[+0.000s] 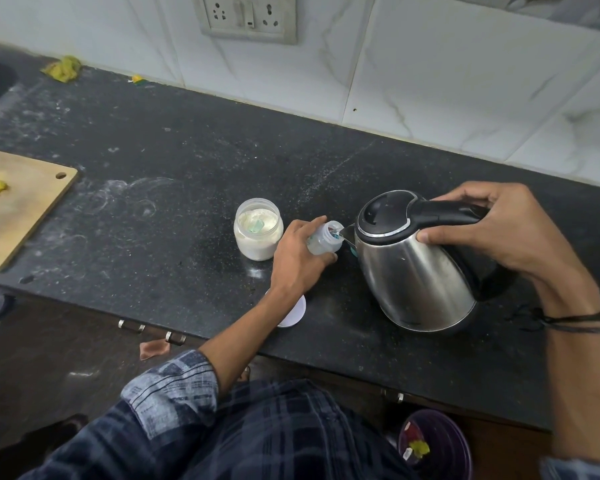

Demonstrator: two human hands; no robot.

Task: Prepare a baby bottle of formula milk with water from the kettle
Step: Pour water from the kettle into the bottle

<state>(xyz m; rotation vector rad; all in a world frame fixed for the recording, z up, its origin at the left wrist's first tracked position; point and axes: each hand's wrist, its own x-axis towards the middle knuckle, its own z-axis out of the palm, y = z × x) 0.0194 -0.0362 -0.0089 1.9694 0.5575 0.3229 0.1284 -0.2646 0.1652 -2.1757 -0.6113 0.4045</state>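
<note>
My right hand [492, 233] grips the black handle of a steel kettle [413, 271], tilted left with its spout at the mouth of a small clear baby bottle [326, 239]. A thin stream of water runs from the spout into the bottle. My left hand [298, 258] is wrapped around the bottle, holding it tilted toward the kettle above the black counter [187, 161]. An open jar of white formula powder [258, 228] with a pale green scoop in it stands just left of the bottle.
A white lid [295, 315] lies under my left wrist near the counter's front edge. A wooden cutting board [18, 206] with a yellow scrap lies at far left. A wall socket [246, 15] is above. A purple bin [437, 445] stands on the floor.
</note>
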